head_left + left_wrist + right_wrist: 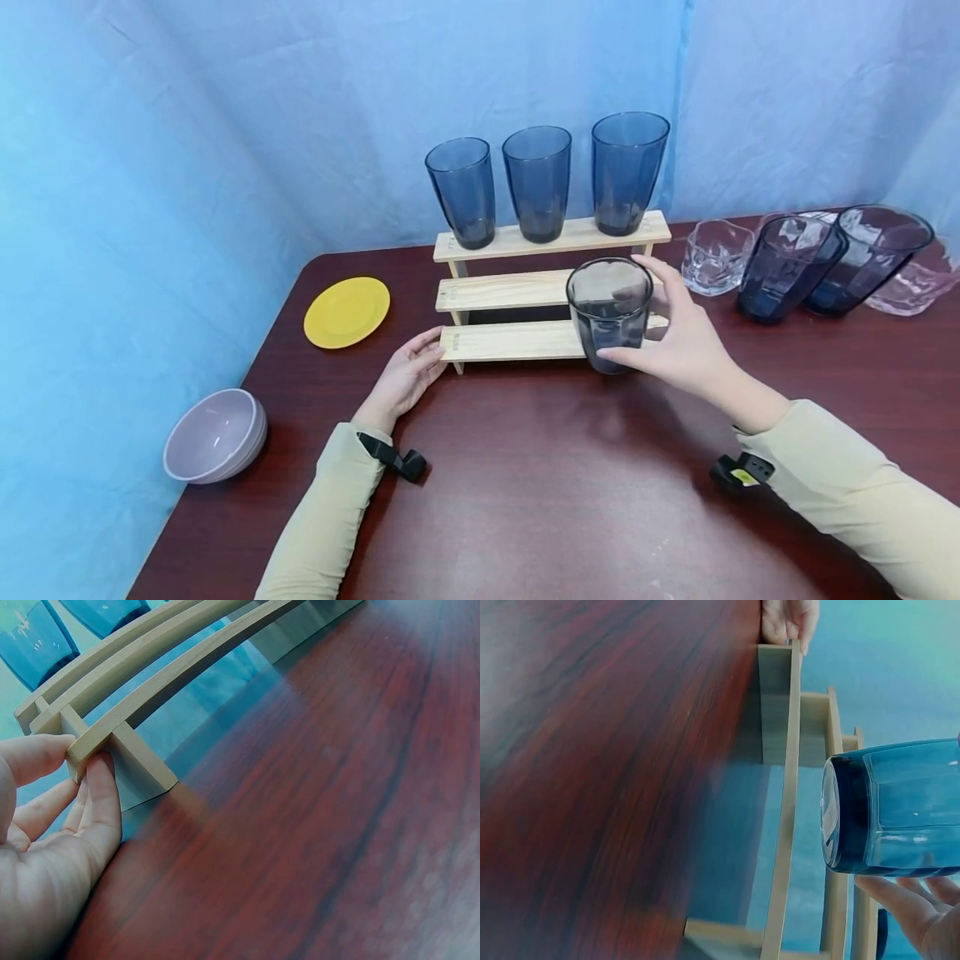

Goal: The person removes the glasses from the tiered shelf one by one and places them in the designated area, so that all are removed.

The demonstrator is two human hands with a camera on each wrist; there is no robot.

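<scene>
The glass (609,312) in the right hand (678,342) is short, smoky blue-grey and see-through, with faint facets down its wall and a thick base. It is upright, mouth up, held just off the desk (540,500) in front of the rack's (517,340) lowest step, toward that step's 3 o'clock end. The wrist view shows its base clear of the wood.

The right hand comes in from 4 o'clock, sleeve low over the desk, and wraps the glass from its 3 o'clock side: thumb on the near wall, fingers (900,900) curled round the far wall, clamped on it.

The left hand (408,375) lies at the rack's 9 o'clock end. Its fingers are nearly straight, tips pressed to the end of the lowest step, thumb (34,757) on top of the board's corner and a finger beneath it; it steadies the wood without closing round it.

The rack is pale wood with three steps. Three tall blue tumblers (537,183) stand in a row on its top step.
</scene>
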